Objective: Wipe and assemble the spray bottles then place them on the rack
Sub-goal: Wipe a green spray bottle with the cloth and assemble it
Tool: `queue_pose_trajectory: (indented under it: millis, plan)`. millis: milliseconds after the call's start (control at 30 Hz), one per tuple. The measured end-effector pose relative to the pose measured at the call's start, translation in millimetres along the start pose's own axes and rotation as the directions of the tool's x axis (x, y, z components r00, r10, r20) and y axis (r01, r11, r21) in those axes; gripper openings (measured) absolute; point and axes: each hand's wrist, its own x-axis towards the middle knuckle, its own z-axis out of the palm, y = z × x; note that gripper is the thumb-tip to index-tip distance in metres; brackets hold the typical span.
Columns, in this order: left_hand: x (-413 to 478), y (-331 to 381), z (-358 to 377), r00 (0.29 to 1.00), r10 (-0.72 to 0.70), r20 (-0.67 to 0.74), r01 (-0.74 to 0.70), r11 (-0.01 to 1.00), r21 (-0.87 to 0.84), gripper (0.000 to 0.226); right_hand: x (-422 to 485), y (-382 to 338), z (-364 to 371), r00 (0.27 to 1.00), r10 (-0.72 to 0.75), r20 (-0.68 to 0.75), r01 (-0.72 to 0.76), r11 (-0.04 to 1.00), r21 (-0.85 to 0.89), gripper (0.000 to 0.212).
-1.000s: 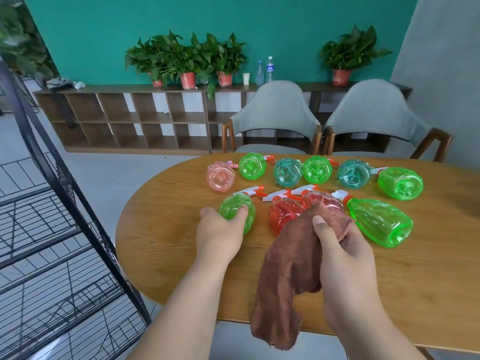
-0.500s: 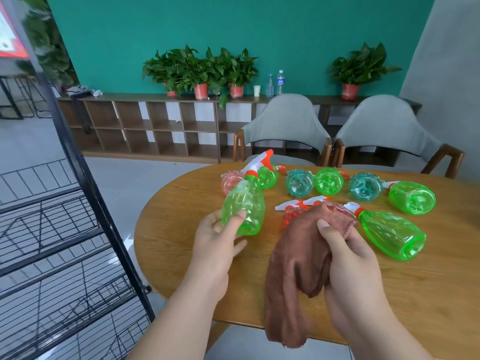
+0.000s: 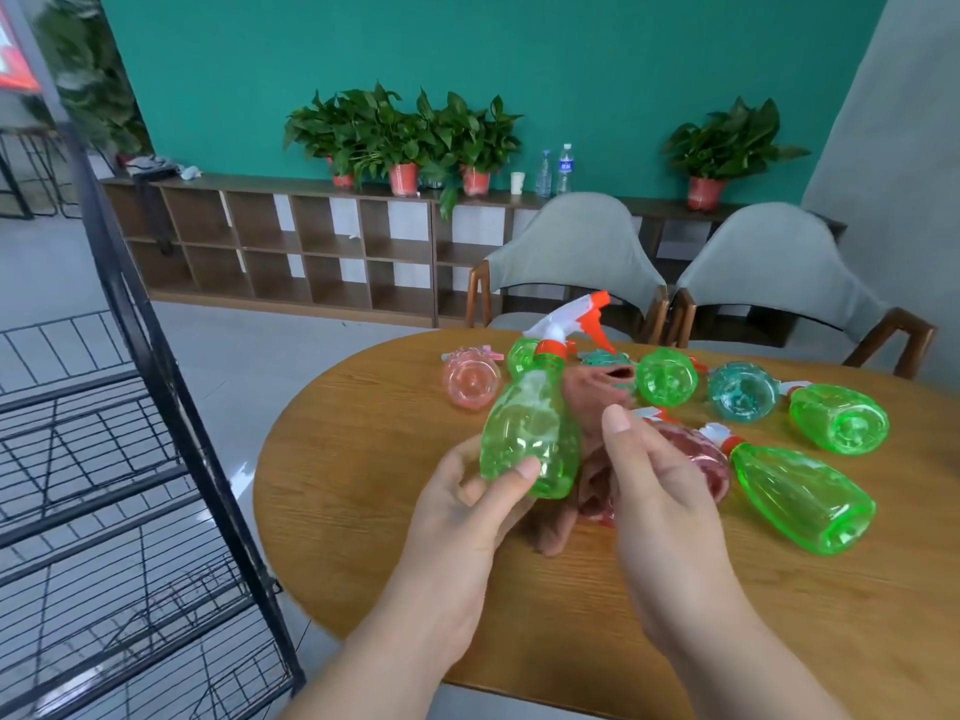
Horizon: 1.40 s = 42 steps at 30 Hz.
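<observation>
Both busy: left hand (image 3: 467, 517) grips the green bottle (image 3: 524, 433) low; at its three o'clock, right hand (image 3: 660, 517) clutches the cloth (image 3: 589, 402), fingers hidden.

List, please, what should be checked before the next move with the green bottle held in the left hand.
1. Left hand grips the green bottle near its base: ok.
2. Trigger head sits on its neck: ok.
3. Right hand holds the cloth: ok.
4. Cloth touches the bottle: cannot tell.
5. Bottle wiped clean: cannot tell.
6. Rack stands to the left: ok.
</observation>
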Motion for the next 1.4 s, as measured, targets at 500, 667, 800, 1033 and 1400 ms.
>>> queue_pose_trajectory:
  millis: [500, 667, 800, 1033, 1400]
  plan:
    - [2, 7, -9, 0.995, 0.092, 0.032, -0.093, 0.995, 0.027, 0.07, -27, 39, 21, 0.875, -0.47, -0.115, 0.378, 0.812, -0.444, 0.041]
    - [-8, 8, -9, 0.984, 0.128, 0.121, -0.132, 0.991, 0.021, 0.073, -20, 34, 12, 0.917, -0.394, -0.062, 0.352, 0.872, -0.341, 0.045]
    - [-11, 13, -11, 0.972, 0.183, 0.149, -0.195, 0.979, 0.064, 0.066, -40, 46, 25, 0.915, -0.387, -0.116, 0.335, 0.886, -0.32, 0.05]
    - [-14, 15, -10, 0.975, 0.17, 0.144, -0.182, 0.981, 0.071, 0.063, -39, 37, 26, 0.927, -0.339, -0.16, 0.308, 0.932, -0.189, 0.041]
    - [-15, 6, -2, 0.983, 0.107, 0.148, -0.115, 0.992, 0.052, 0.064, -35, 33, 12, 0.86, -0.477, -0.18, 0.377, 0.832, -0.407, 0.031]
